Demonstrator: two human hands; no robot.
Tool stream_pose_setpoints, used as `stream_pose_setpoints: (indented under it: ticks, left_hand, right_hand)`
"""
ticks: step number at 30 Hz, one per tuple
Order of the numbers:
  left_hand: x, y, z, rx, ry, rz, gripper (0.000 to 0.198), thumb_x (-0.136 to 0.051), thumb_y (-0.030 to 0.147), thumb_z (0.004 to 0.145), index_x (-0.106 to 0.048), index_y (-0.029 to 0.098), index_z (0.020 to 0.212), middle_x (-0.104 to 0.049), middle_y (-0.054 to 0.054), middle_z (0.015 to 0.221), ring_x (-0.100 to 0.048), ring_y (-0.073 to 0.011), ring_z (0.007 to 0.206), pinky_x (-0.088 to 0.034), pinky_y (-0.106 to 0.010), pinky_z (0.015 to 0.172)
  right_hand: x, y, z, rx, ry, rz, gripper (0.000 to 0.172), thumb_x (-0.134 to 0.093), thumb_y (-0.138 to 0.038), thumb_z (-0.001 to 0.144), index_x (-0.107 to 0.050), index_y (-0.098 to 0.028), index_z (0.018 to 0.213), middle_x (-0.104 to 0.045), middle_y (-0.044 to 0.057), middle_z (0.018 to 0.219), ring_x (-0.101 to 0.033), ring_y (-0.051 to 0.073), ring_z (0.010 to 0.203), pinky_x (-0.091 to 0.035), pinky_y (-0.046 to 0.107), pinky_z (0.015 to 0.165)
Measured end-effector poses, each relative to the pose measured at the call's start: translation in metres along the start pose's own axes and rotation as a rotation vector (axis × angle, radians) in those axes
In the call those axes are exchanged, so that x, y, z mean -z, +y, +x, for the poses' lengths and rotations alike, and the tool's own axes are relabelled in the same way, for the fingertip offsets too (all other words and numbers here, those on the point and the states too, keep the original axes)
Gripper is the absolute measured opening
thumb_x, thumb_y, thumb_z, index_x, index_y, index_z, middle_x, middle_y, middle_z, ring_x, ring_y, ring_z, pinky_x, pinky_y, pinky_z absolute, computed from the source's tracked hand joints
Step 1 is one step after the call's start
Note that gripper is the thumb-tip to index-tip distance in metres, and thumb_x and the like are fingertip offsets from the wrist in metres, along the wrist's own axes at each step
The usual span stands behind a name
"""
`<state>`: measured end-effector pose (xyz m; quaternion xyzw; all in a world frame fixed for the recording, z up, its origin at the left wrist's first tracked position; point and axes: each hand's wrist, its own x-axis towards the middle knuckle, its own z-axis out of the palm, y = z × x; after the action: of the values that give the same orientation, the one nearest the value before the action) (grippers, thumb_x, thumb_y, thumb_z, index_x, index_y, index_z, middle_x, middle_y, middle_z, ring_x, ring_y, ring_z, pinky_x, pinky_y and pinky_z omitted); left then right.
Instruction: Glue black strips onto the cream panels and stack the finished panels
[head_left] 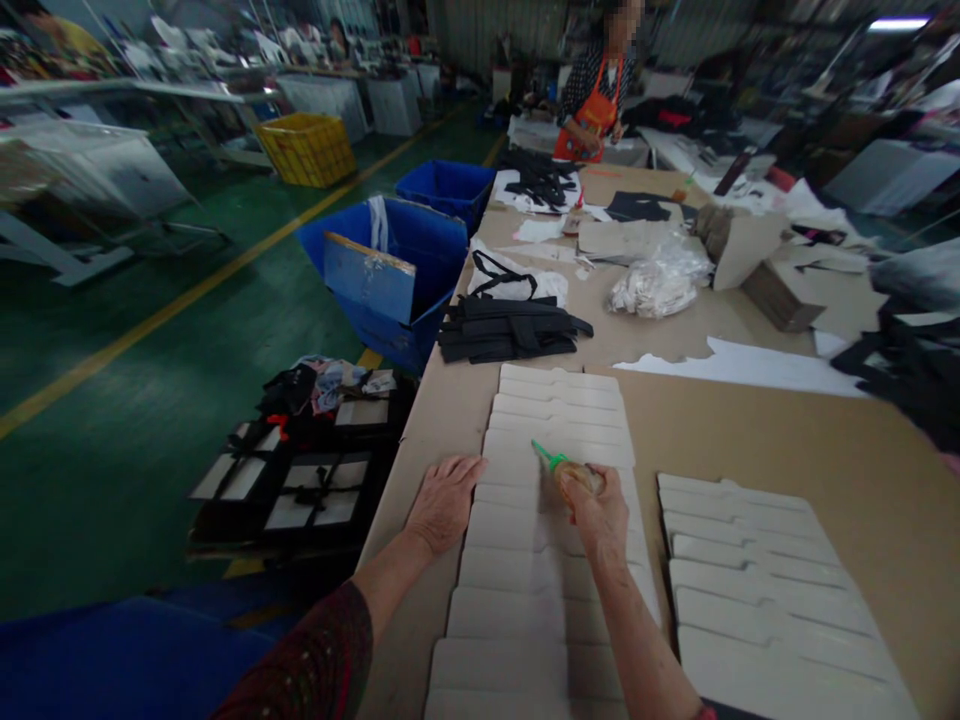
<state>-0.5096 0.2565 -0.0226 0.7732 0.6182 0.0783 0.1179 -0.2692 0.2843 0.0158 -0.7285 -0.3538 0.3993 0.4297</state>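
Note:
My right hand (598, 516) is closed around a small glue bottle (571, 476) with a green nozzle, its tip pointing up-left over a row of overlapping white card pieces (551, 420). My left hand (445, 500) lies flat with fingers spread on the left edge of that row, pressing a white piece down. The row runs from the near table edge away from me on the brown table (750, 430). A second overlapping row of white card pieces (757, 560) lies to the right.
A stack of black strips (506, 332) sits beyond the row, with a clear plastic bag (658, 282) and cardboard further back. Blue bins (397, 275) and black-and-white pieces on the floor (300, 470) are left of the table. A person in an orange apron (598, 105) stands at the far end.

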Motion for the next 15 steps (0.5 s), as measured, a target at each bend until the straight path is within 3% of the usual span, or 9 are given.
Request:
stream_pose_setpoints:
  ticks: [7, 15]
  left_hand:
    - [0.001, 0.001, 0.0, 0.0, 0.002, -0.001, 0.05, -0.041, 0.017, 0.092, -0.044, 0.029, 0.141, -0.051, -0.003, 0.142, -0.041, -0.0245, 0.126, -0.034, -0.044, 0.102]
    - [0.0, 0.0, 0.0, 0.006, 0.004, 0.014, 0.049, -0.042, 0.016, 0.093, -0.044, 0.029, 0.14, -0.051, -0.002, 0.143, -0.041, -0.0244, 0.127, -0.034, -0.043, 0.103]
  right_hand:
    - [-0.027, -0.006, -0.011, -0.008, -0.084, -0.084, 0.049, -0.075, -0.048, 0.063, -0.062, -0.019, 0.1, -0.067, 0.002, 0.077, -0.06, 0.019, 0.064, -0.049, 0.029, 0.055]
    - [-0.049, -0.009, -0.023, -0.048, -0.142, 0.047, 0.052, -0.077, -0.048, 0.061, -0.061, -0.02, 0.102, -0.067, 0.0, 0.076, -0.059, 0.017, 0.06, -0.047, 0.026, 0.049]
